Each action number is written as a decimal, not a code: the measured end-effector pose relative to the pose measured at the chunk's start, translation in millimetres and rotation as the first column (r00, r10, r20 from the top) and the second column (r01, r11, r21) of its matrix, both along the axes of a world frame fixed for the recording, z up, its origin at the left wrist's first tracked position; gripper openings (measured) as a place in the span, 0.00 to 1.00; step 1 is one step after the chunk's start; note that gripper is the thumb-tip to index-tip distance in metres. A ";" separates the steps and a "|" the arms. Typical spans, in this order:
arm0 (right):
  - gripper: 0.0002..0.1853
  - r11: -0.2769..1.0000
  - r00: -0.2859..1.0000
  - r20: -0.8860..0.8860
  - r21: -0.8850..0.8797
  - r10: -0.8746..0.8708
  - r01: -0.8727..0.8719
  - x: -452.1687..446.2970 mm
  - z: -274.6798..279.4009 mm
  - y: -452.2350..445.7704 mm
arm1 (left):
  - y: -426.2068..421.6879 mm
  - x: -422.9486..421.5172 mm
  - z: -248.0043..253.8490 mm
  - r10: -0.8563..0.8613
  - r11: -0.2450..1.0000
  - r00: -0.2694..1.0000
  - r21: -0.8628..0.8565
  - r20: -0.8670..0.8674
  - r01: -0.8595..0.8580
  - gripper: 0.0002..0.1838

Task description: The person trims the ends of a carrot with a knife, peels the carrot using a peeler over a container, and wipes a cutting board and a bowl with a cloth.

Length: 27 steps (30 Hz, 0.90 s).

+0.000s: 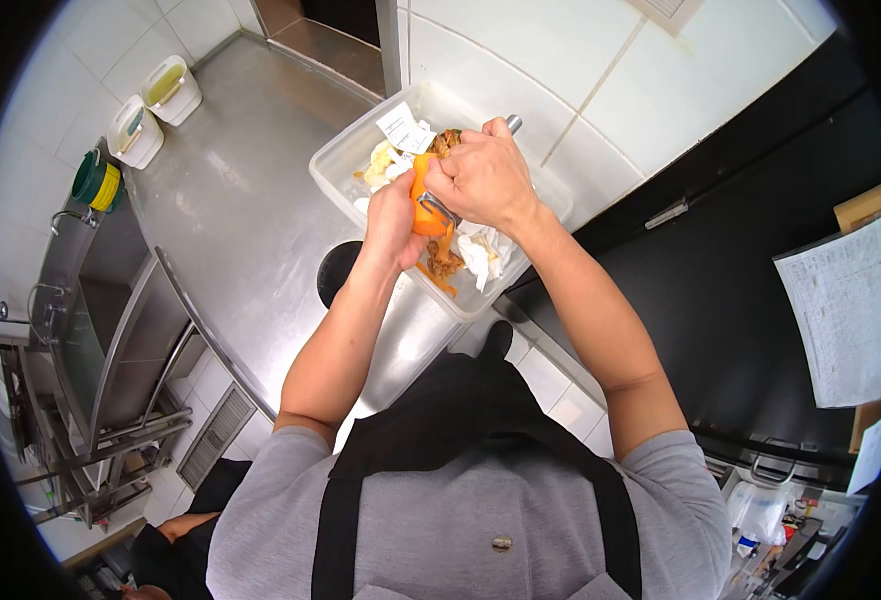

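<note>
- Left hand (395, 222): fingers closed around an orange vegetable (423, 178), held tilted, at the far end of the counter and above the clear bin.
- Right hand (488, 178): fingers curled tightly around a metal peeler (513, 124); the end of its handle projects on the far right side of the fist, and its looped head lies against the vegetable's near right face. The two hands are just beside each other.
- Clear plastic bin (336, 167): beneath both hands, at the counter's far right corner by the tiled wall (505, 65). Contents include a printed slip (404, 130) on the far side, crumpled white paper (482, 253) at the near right, and brown scraps (445, 263) with orange strips towards the near edge.
- Steel counter (245, 150): extends left from the bin. Two white containers (172, 90) stand side by side at its far left; a green bucket (95, 182) with a yellow band lies nearer, above the sink (100, 305).
- Right side: a black surface, with a written sheet (845, 310) at far right.
- Near left: another person's forearm (185, 525) and dark clothing, partly hidden.
</note>
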State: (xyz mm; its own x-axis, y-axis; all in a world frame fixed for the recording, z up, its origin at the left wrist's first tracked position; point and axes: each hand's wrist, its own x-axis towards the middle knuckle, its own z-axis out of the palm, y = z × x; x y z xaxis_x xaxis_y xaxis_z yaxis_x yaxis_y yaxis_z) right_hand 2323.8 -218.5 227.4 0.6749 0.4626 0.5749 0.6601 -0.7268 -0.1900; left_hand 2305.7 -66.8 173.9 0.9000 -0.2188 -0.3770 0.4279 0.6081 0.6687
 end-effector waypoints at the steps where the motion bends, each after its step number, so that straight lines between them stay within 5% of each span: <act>1: 0.20 1.000 1.000 0.001 -0.001 0.002 -0.002 2.0 -0.6 -0.4 | 0.1 -0.9 3.1 -0.004 1.000 1.000 -0.010 0.018 0.004 0.21; 5: 0.20 1.000 0.999 0.036 0.015 -0.006 0.006 25.3 -6.2 -10.8 | 2.6 -10.9 19.2 0.006 0.997 1.000 0.079 0.008 -0.007 0.21; 7: 0.21 0.999 0.997 0.071 0.026 -0.027 0.025 39.4 -3.3 -20.0 | 9.7 -18.4 19.6 -0.206 0.978 0.970 0.000 0.127 0.208 0.20; 10: 0.22 0.973 0.965 0.204 -0.125 -0.167 0.195 54.5 0.6 -28.8 | 20.1 -20.2 14.0 -0.282 0.958 0.942 0.101 0.183 0.268 0.21; 12: 0.23 0.973 0.954 0.221 -0.069 -0.200 0.220 55.0 -0.4 -24.9 | 22.4 -17.1 11.5 -0.374 0.925 0.897 0.169 0.235 0.341 0.21; 15: 0.23 0.961 0.940 0.201 0.014 -0.274 0.277 50.1 3.6 -18.4 | 20.5 -12.2 4.2 -0.221 0.954 0.944 0.255 0.246 0.157 0.22; 17: 0.24 0.947 0.931 0.172 0.047 -0.322 0.319 46.2 8.2 -15.8 | 19.7 -7.0 2.6 -0.021 1.000 0.999 -0.004 0.050 0.021 0.22; 22: 0.22 0.998 0.998 0.018 0.005 -0.065 0.065 18.4 2.8 -4.7 | 19.5 -2.3 -1.0 -0.063 0.992 0.993 -0.113 -0.098 0.052 0.20; 27: 0.19 1.000 0.999 0.041 0.001 -0.013 0.013 -3.5 -0.3 12.7 | 14.4 0.5 -5.7 -0.022 0.995 0.998 -0.096 -0.060 0.016 0.19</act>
State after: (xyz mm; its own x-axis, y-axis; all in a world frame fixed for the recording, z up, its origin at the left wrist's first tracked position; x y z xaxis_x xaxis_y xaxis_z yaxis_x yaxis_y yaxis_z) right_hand 2320.3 -205.8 227.1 0.6565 0.4536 0.6027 0.6580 -0.7351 -0.1634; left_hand 2306.3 -52.4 168.2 0.8713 -0.2735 -0.4074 0.4782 0.6592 0.5803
